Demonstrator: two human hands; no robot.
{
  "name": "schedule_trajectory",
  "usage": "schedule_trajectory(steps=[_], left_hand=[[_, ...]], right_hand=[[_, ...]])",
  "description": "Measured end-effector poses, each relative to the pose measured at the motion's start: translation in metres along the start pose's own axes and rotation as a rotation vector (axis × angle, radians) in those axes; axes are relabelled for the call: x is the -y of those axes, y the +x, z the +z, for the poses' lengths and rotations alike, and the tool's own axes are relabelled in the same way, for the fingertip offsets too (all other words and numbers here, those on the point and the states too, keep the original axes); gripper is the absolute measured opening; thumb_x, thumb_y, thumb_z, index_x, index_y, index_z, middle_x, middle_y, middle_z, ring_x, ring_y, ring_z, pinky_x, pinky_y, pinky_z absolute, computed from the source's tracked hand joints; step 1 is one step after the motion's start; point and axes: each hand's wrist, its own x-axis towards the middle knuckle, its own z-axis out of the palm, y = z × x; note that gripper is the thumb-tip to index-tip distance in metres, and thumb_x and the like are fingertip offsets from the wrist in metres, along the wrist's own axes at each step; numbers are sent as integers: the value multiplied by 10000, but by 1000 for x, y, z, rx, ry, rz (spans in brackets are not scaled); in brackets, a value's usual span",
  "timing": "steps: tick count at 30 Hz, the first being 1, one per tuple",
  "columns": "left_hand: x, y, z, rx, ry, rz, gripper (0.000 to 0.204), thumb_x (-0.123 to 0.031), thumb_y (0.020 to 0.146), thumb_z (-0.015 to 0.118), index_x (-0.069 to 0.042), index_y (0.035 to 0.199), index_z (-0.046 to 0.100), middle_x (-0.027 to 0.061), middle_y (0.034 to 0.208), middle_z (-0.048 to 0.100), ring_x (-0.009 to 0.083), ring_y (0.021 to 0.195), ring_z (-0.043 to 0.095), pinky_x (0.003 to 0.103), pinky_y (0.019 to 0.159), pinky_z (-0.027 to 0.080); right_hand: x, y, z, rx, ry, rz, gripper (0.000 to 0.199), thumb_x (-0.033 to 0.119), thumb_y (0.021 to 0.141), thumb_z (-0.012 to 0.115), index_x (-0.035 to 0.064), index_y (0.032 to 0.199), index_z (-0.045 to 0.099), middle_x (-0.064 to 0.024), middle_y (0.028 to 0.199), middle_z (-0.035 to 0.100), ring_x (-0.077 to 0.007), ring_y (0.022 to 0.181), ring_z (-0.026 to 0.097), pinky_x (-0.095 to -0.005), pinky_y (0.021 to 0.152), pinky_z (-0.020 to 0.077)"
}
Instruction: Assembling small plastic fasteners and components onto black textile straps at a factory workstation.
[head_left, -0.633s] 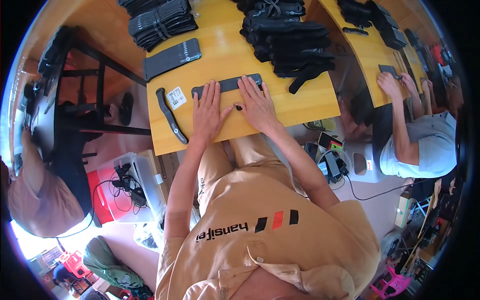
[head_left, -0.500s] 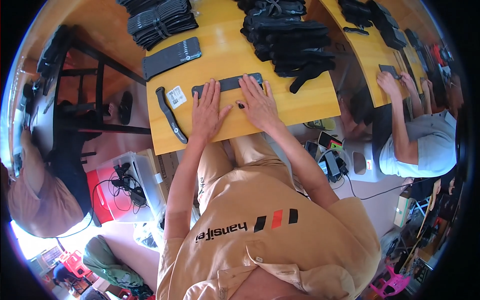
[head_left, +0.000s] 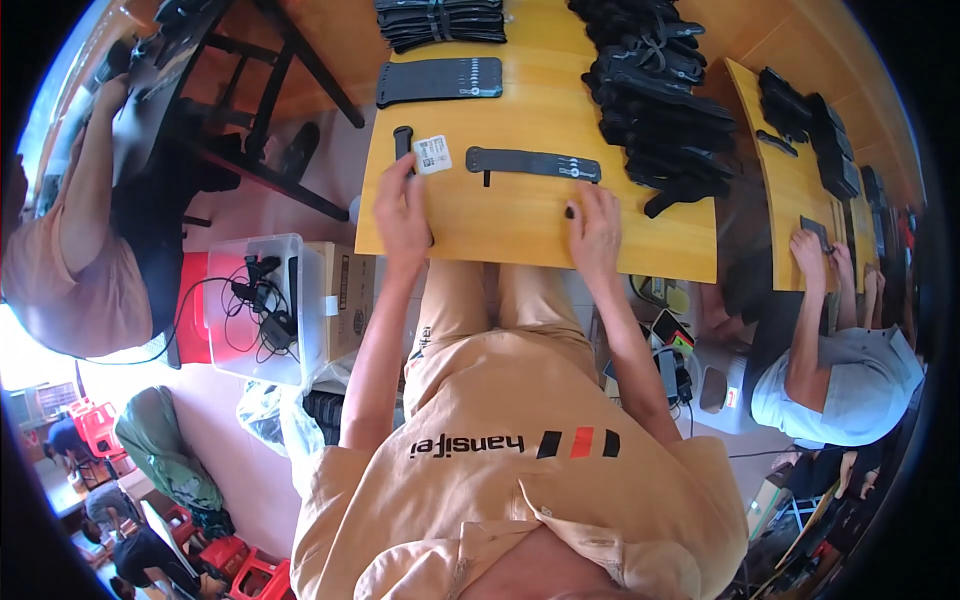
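My left hand point(head_left: 403, 208) lies near the left edge of the yellow table point(head_left: 500, 225), its fingers closed over a black curved bar point(head_left: 403, 138) whose tip pokes out beyond them. Just right of the bar lies a small white card point(head_left: 432, 155). A long black strap point(head_left: 530, 163) lies flat across the middle of the table. My right hand point(head_left: 595, 232) rests flat near the front edge, fingers apart, a fingertip by a small black piece point(head_left: 570, 211). It is below the strap's right end and not touching it.
A flat black panel point(head_left: 440, 80), a stack of black parts point(head_left: 440, 20) and a big heap of black straps point(head_left: 660, 90) fill the far side. A clear bin of cables point(head_left: 265, 300) and a cardboard box point(head_left: 345, 295) stand left of my knees. Other people point(head_left: 850, 375) work nearby.
Both hands have come off the strap. The left one moved left onto the black bar; the right one drew back toward the front edge.
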Motion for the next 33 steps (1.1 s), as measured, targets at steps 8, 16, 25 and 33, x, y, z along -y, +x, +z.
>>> schedule_trajectory(steps=[8,16,25,33], left_hand=[[25,-68,-59,-270,-408,-501,254,-198,932,510,-1,1085,559,74,931,612,119,791,598,231,694,476],[8,-89,-45,-73,-527,-661,258,-194,919,526,9,1074,561,81,924,626,122,756,597,218,669,471],[-10,-87,-14,248,-942,-828,198,-192,890,579,-37,1010,610,43,890,634,111,821,601,226,696,475],[-43,-73,-14,287,-1066,-899,212,-166,874,606,-20,1028,608,59,829,654,114,704,648,210,600,551]], right_hand=[[129,-11,59,181,198,-170,497,139,742,657,-27,1157,440,-184,990,500,-342,917,498,-415,793,429],[124,-14,83,298,178,-83,363,118,765,625,-11,1078,494,-168,885,522,-319,831,557,-413,706,467],[116,-44,22,376,820,178,347,-66,740,644,-5,1071,561,-69,784,607,-99,613,568,-234,550,477],[102,-28,-31,287,716,4,179,-46,726,672,11,893,642,-71,841,606,-136,633,576,-248,529,466]])
